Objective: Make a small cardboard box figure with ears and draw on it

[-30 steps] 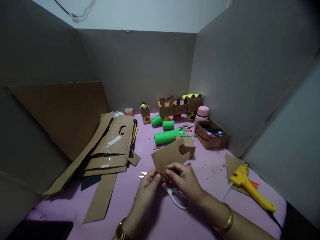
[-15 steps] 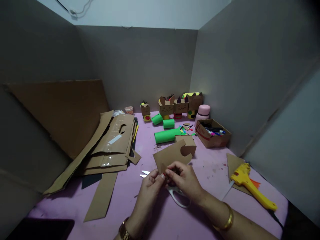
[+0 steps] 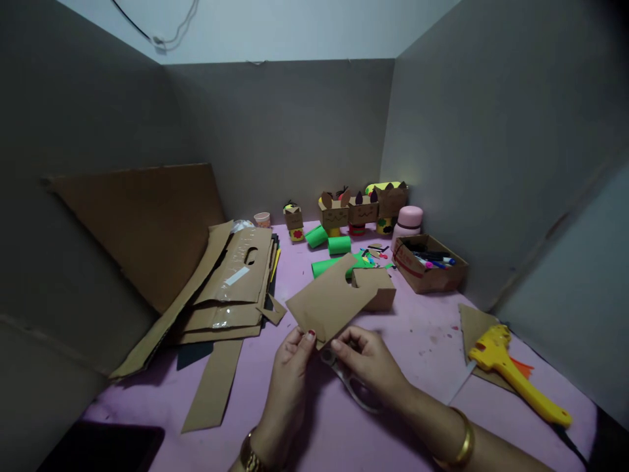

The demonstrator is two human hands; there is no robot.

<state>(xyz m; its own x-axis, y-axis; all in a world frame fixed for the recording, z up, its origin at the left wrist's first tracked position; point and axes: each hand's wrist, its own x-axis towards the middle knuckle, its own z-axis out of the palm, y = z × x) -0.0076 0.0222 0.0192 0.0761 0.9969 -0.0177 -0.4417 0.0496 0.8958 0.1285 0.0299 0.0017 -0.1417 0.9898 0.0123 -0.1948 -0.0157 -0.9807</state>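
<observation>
On the near side of the small box (image 3: 387, 300), your left hand (image 3: 293, 364) pinched the cut cardboard piece (image 3: 327, 301) by its near edge, the sheet extending beyond those fingertips, while your right hand's (image 3: 371, 364) curled fingers sat just beside it, any grip unclear.

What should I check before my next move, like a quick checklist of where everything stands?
1. Left hand gripping the notched cardboard piece: ok, held at its lower edge.
2. Right hand gripping it too: cannot tell; fingertips are by the lower corner, contact unclear.
3. Scissors blades shut: cannot tell; only the handle end shows.
4. Yellow glue gun away from both hands: ok, lying off to the right.
5. Glue gun cool: cannot tell from the picture.
6. Marker box upright: ok.
</observation>
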